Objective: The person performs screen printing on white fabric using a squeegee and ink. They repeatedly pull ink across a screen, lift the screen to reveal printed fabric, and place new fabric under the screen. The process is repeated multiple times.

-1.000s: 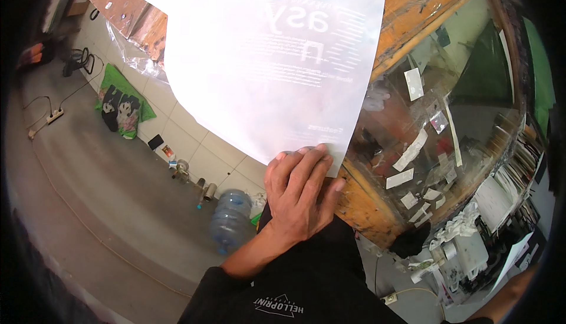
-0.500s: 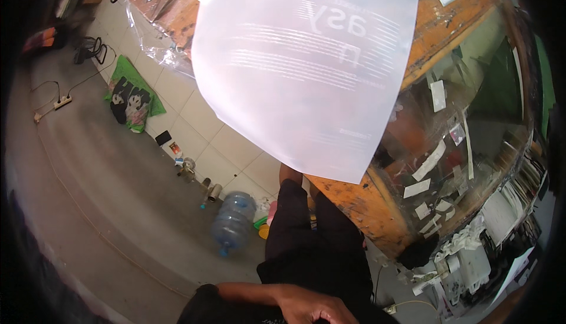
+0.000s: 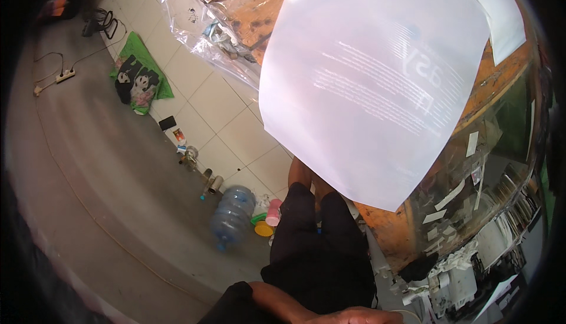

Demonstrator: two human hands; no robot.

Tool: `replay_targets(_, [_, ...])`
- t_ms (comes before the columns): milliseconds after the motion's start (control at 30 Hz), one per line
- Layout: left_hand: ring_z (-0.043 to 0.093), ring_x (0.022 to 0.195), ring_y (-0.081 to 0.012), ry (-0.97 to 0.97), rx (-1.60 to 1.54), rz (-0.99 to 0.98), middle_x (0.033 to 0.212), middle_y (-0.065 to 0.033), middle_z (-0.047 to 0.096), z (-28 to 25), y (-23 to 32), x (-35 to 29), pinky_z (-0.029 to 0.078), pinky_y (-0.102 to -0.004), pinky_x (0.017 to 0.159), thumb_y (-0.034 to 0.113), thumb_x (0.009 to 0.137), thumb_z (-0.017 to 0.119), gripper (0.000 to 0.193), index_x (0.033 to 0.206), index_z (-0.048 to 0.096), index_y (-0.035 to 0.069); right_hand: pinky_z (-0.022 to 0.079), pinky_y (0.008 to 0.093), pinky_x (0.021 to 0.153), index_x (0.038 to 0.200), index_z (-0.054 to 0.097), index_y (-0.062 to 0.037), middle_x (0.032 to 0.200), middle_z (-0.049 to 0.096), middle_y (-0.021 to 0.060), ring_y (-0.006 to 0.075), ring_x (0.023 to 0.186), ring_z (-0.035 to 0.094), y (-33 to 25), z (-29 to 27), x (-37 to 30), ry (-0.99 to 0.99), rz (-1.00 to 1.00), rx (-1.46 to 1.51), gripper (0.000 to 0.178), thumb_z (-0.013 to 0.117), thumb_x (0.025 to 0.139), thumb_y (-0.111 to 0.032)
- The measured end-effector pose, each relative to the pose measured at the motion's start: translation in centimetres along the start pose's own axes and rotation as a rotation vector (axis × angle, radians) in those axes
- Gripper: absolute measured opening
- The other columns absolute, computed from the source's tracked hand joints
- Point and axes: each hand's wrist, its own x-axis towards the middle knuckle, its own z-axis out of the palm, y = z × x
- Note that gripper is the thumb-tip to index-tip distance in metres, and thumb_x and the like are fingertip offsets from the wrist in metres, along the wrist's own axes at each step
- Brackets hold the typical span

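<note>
My left hand [image 3: 362, 316] is at the bottom edge, reached by a bare forearm from a black sleeve. It lies in front of my dark clothing, and its fingers run out of the picture, so their grip is hidden. Beside it shows a thin pale curved edge [image 3: 407, 313] that I cannot make out. My right hand is not in view. Ahead, a large whitish sheet [image 3: 365, 153] with faint mirrored print lies over a worn wooden table [image 3: 383, 224] and overhangs its near edge. No hand touches the visible part of it.
Clear plastic film [image 3: 200, 44] hangs off the table's left side. A glass pane with paper scraps [image 3: 454, 197] lies right. On the floor at left are a large blue water bottle [image 3: 233, 215], a green bag [image 3: 141, 76] and a power strip [image 3: 65, 76]. Stacked papers [image 3: 498, 235] crowd the right.
My left hand has moved right and slightly down, leaving less of it visible. The view has shifted, so the sheet and table appear farther right and lower. More plastic film shows at left.
</note>
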Motion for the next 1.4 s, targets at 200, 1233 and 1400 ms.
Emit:
replay_targets(200, [0.05,0.072,-0.0243,-0.166,0.052,-0.108,0.083,-0.0098,0.052,-0.9,2.1,0.1,0.041,-0.0379,0.064,0.031,0.105,0.056,0.033,0.097,0.054,-0.001,0.046,0.0394,0.102,0.123,0.07,-0.0038,0.116,0.068,0.0186,0.0288,0.111,0.063,-0.6,-0.3,0.4,-0.015,0.026,-0.027,0.055,0.055,0.098,-0.051])
replay_targets(1233, [0.063,0.095,-0.0353,-0.641,0.795,-0.602,0.105,-0.0182,0.065,-2.5,3.0,3.0,0.048,-0.0501,0.083,0.063,0.089,0.058,0.065,0.115,0.064,0.003,0.048,0.0374,0.098,0.119,0.071,-0.001,0.11,0.071,0.0173,0.027,0.105,0.066,-0.1,-3.2,2.7,0.035,0.061,0.044,0.05,0.06,0.097,-0.044])
replay_targets(1400, [0.07,0.089,-0.0224,0.038,1.574,-0.332,0.095,-0.0081,0.072,1.3,10.4,9.5,0.055,-0.0368,0.081,0.005,0.09,0.072,0.014,0.103,0.071,0.002,0.048,0.037,0.098,0.118,0.071,-0.0006,0.109,0.072,0.0171,0.0267,0.104,0.066,0.6,-6.1,2.3,0.132,0.074,0.062,0.049,0.061,0.097,-0.043])
